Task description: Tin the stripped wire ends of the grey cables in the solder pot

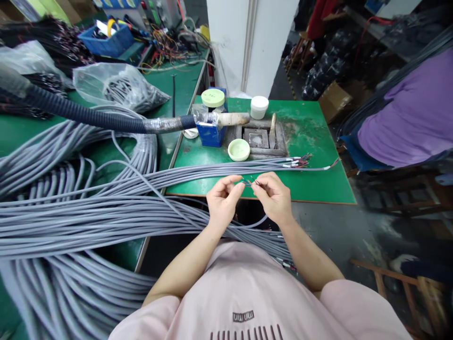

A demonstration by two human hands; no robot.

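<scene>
Thin coloured wires (247,182) fan out between my two hands at the front edge of the green bench. My left hand (223,197) pinches some of these wires between thumb and forefinger. From the other side, my right hand (274,197) pinches the same small bundle, fingers curled. A grey cable (261,221) curves up under my right hand. Just beyond my hands lies a row of grey cables (212,169), their stripped ends (299,162) showing red, white and dark wires. More grey cables (106,222) run across my lap side from the left.
A solder pot (258,138) is set in the bench, with a pale green dish (239,149) and a white tub (259,107) beside it. A ribbed hose (116,115) reaches over a blue box (211,134). Another person in a purple shirt (410,108) is at the right.
</scene>
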